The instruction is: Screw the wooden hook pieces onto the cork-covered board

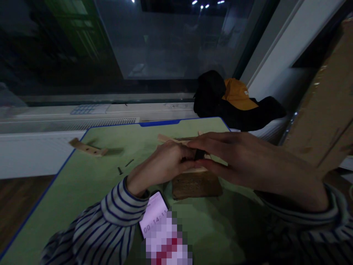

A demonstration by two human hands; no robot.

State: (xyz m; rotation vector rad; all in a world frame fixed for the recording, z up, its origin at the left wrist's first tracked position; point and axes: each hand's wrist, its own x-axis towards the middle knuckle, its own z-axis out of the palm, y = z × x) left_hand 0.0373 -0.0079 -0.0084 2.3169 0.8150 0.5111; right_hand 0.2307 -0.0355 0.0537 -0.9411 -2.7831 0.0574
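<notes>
Head view: the right grip [199, 154] is narrowly pinching a dark piece [199, 154]; the left grip [171, 158], hold unclear, is curling beside it. Both are seemingly positioning it over pale wood [197, 170], calling for steadiness next.

Screws [120, 170] on table [82, 187], left of block [197, 186]

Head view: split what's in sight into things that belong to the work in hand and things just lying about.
Likely in the work:
small dark piece
pale wooden parts
brown wooden block
curved wooden piece with holes
two small dark fasteners

Likely lying about:
orange cap
black items
gridded sheet
cardboard
phone (perhaps timing the work)
</notes>
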